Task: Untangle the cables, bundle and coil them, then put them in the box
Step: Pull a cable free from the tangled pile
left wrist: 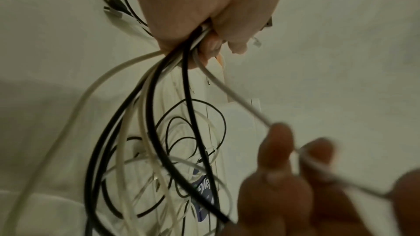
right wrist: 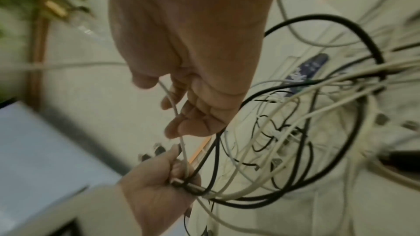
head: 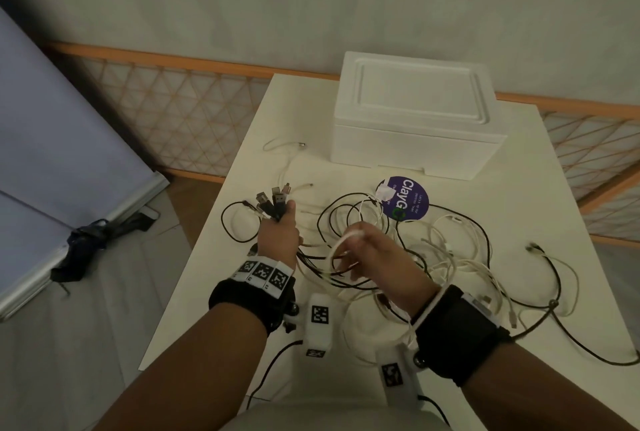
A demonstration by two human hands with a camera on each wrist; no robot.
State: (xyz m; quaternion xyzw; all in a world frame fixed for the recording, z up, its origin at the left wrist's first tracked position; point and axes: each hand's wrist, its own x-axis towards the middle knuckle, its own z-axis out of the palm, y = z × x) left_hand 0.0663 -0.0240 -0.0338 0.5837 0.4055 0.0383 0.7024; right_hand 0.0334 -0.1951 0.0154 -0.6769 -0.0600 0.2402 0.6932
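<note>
My left hand [head: 278, 236] grips a bunch of black and white cables, and their USB plugs [head: 273, 200] fan out above the fist. From the left wrist view the cables [left wrist: 159, 96] hang down out of the fist [left wrist: 204, 15]. My right hand [head: 367, 250] pinches one white cable [head: 341, 243] that runs taut to the left hand; its fingers [right wrist: 181, 114] curl round that cable [right wrist: 175, 110]. A tangle of black and white cables [head: 450, 250] spreads over the white table [head: 540, 188]. The white foam box [head: 415, 115] stands at the far end, lid on.
A round purple sticker [head: 407, 202] lies on the table just in front of the box. A loose white cable end [head: 287, 146] lies left of the box. Cables trail over the table's right and near edges. A lattice rail [head: 173, 112] runs behind the table.
</note>
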